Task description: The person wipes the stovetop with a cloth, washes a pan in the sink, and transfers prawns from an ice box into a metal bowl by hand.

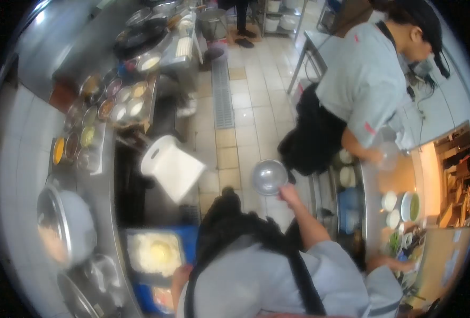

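Observation:
My right hand [288, 194] is closed on the rim of a round metal bowl [269, 177], held out in front of me above the tiled floor. The bowl looks empty. My left hand [181, 276] hangs low at my left side, near the edge of a blue crate [190, 241]; blur hides its fingers. In the crate lies a white, bag-like bundle [153, 253] with a pale yellow middle. Ahead of that crate is a white plastic piece with a handle slot [174, 168].
Left, a steel counter [98, 204] carries a large metal pot [76, 222] and several ingredient bowls [121, 108]. A co-worker [359, 79] stands ahead right, holding a clear container [388, 153]. Another person's hand [389, 262] reaches over the right counter. A floor drain [223, 95] runs down the aisle.

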Demonstrator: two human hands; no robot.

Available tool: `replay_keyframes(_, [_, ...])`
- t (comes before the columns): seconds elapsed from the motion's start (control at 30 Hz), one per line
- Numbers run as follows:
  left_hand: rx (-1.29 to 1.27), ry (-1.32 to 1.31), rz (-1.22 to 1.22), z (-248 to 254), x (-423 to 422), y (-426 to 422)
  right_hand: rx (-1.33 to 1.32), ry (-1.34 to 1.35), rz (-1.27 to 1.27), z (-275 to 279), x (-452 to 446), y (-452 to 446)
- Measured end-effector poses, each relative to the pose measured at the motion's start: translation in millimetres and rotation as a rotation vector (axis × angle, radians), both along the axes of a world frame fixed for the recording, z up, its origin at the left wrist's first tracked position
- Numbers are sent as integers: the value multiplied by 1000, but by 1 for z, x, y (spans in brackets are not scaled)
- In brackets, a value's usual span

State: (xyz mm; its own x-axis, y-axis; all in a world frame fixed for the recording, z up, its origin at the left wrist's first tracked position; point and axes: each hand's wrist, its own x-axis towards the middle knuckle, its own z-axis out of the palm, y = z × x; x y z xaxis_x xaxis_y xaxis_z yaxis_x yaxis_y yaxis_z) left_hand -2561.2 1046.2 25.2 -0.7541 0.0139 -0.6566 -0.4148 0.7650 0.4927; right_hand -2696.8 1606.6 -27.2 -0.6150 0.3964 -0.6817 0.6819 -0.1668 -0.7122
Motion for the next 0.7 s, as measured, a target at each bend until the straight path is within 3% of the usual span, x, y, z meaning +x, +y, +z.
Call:
replay_keyframes(0.07, [14, -57, 6, -17, -43, 13, -21, 49, -80, -1, -68, -1])
replay_keyframes(0.17, [-50, -119, -39, 19, -159, 74, -81, 69, -7, -20, -152, 3])
replay_keyframes(0.27, [176, 28, 8, -45, -262, 68, -104, 61, 33, -13, -223, 12])
replay_keyframes(0.3, [115, -26, -1, -59, -304, 70, -87, 39, 61, -17, -249, 21])
replay_keyframes(0.4, [93, 128, -244, 1, -445, 113, -75, 31, 35, -14, -326, 49])
replay_keyframes(0.43, [148, 57, -93, 14, -483, 126, -58, 58, -31, -10, -348, 59])
replay_keyframes(0.47, [233, 110, -106, 51, -523, 153, -41, 83, -93, -7, -365, 70])
replay_keyframes(0.53, [216, 116, -79, 69, -580, 176, -41, 103, -196, -8, -390, 86])
replay_keyframes(0.6, [185, 286, -217, 83, -650, 207, -43, 144, -371, -10, -425, 101])
replay_keyframes(0.7, [231, 447, -303, 86, -725, 254, -50, 121, -427, 16, -457, 120])
